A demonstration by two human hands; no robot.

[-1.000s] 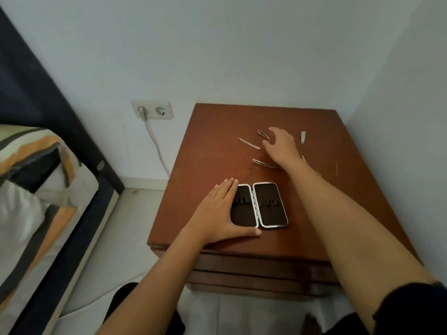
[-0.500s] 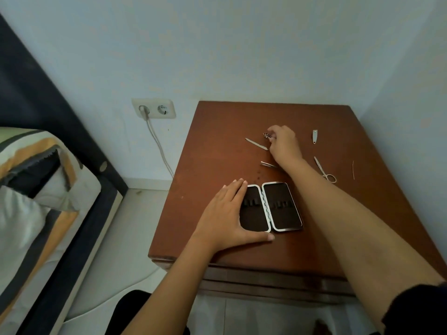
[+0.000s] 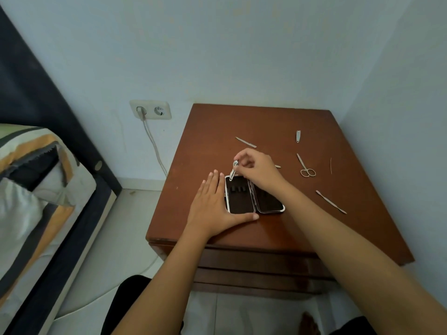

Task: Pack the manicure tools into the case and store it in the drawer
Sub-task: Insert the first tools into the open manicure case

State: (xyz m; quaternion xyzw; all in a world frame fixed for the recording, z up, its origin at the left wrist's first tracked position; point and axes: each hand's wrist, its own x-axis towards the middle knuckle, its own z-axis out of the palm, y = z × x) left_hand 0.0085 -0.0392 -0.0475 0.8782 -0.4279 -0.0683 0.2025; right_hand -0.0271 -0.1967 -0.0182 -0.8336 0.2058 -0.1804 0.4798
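An open manicure case [image 3: 240, 198] with a black lining lies flat near the front of the brown nightstand [image 3: 212, 131]. My left hand [image 3: 212, 206] rests flat against the case's left side, thumb along its front edge. My right hand [image 3: 256, 169] pinches a small silver nail clipper [image 3: 234, 170] and holds it over the top of the case's left half. Loose metal tools lie around: a thin file [image 3: 246, 142], a small clipper [image 3: 298, 136], scissors [image 3: 305, 167], a cuticle pusher [image 3: 331, 201] and a thin stick [image 3: 331, 166].
The closed drawer fronts [image 3: 254, 267] show below the nightstand top. Walls close in behind and to the right. A wall socket [image 3: 151, 110] with a cable sits to the left, and a bed [image 3: 29, 189] with a striped pillow stands further left.
My right hand has picked the nail clipper up from the back of the tabletop and brought it toward me, over the case. My left hand stays on the case.
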